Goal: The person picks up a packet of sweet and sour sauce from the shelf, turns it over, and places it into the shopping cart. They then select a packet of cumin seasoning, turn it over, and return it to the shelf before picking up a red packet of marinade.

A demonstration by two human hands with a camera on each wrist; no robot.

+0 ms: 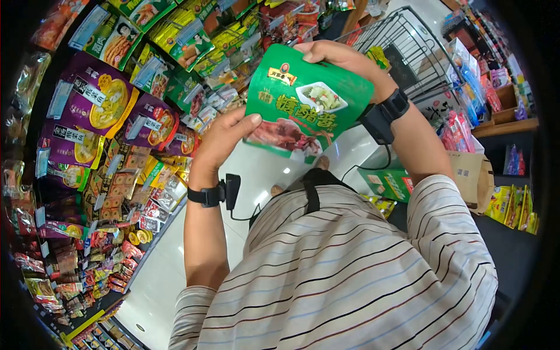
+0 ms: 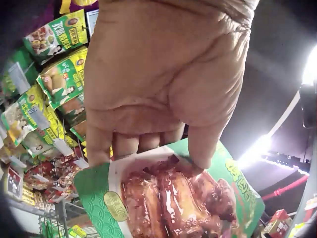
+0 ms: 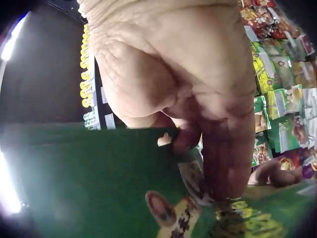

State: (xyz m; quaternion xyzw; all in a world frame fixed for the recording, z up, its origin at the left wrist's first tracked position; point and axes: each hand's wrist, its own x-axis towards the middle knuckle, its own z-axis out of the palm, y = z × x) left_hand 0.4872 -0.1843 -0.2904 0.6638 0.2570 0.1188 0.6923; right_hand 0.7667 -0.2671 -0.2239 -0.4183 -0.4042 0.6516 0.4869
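A green food pouch (image 1: 280, 96) with a white bowl and dark red glazed meat printed on its front is held up before the body. At its left edge, my left hand (image 1: 219, 143) pinches it, thumb on the printed face. My right hand (image 1: 344, 61) grips the top edge from the far side. In the left wrist view the left palm (image 2: 163, 74) shows above the pouch's rib picture (image 2: 178, 198), its fingers going behind the packet. The right wrist view has the right hand (image 3: 173, 64) over the green pouch (image 3: 74, 173), which hides part of the fingers.
To the left, hanging packets fill a tall display, with purple pouches (image 1: 96, 96) and green-yellow packets (image 1: 181, 38) among them. A black wire shopping cart (image 1: 408, 44) stands ahead on the right. Near the right arm are a brown paper bag (image 1: 471, 175) and yellow packets (image 1: 507, 207).
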